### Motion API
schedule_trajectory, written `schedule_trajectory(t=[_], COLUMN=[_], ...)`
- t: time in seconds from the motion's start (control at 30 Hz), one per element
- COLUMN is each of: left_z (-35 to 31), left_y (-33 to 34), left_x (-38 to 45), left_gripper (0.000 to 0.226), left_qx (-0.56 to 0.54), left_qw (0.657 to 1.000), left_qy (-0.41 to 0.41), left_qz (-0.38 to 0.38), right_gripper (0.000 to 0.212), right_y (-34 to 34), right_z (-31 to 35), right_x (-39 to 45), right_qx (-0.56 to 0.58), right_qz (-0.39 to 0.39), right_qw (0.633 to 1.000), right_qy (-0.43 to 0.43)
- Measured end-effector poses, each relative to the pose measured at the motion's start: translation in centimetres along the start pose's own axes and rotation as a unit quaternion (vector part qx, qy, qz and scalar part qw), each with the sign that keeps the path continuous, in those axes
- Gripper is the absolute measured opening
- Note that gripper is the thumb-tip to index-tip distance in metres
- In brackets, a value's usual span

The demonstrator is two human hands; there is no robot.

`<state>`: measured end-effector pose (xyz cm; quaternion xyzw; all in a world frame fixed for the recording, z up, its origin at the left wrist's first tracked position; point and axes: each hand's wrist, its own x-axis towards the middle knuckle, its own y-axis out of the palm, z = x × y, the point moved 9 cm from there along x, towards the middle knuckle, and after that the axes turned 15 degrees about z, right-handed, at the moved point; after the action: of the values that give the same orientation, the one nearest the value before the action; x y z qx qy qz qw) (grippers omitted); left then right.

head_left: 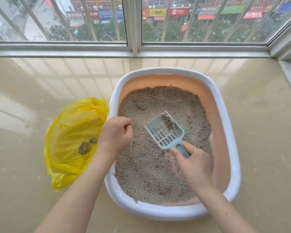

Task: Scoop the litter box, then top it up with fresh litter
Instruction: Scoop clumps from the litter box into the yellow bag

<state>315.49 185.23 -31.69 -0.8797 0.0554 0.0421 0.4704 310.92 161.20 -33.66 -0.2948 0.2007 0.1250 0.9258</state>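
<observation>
Glossy tiled floor (32,190) below window: litter box (232,148) beside yellow bag (71,125). Right hand (194,167) grips scoop (165,132) carrying a clump (168,121); left hand (115,134) curled, apparently pinching granules.

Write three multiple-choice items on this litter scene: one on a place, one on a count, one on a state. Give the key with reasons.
1. Where does the yellow bag lie?
A. inside the box
B. on the floor left of the box
C. on the window sill

2. How many clumps lie in the bag?
A. none
B. two
C. five

3. What does the scoop hold?
A. one clump
B. nothing
C. a heap of fresh litter

Key: 1 B, the bag sits beside the box's left rim; 2 B, two dark lumps show through it; 3 A, one clump rests at the scoop's far end, its handle gripped by the right hand.
</observation>
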Motion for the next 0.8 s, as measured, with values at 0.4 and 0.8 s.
schedule_trajectory(t=[0.4,0.8], left_z=[0.1,11.5], left_y=[-2.2,-10.4], left_x=[-2.2,-9.5], left_gripper=[0.018,0.026], left_qx=[-0.137,-0.143], left_qw=[0.987,0.970], left_qy=[0.042,-0.093], left_qz=[-0.079,-0.176], right_gripper=[0.023,0.004], right_y=[1.2,10.1], right_z=[5.1,14.9], right_x=[-1.9,-2.3], right_qx=[-0.027,-0.170], right_qz=[0.009,0.068], right_qw=[0.999,0.975], right_qy=[-0.028,-0.125])
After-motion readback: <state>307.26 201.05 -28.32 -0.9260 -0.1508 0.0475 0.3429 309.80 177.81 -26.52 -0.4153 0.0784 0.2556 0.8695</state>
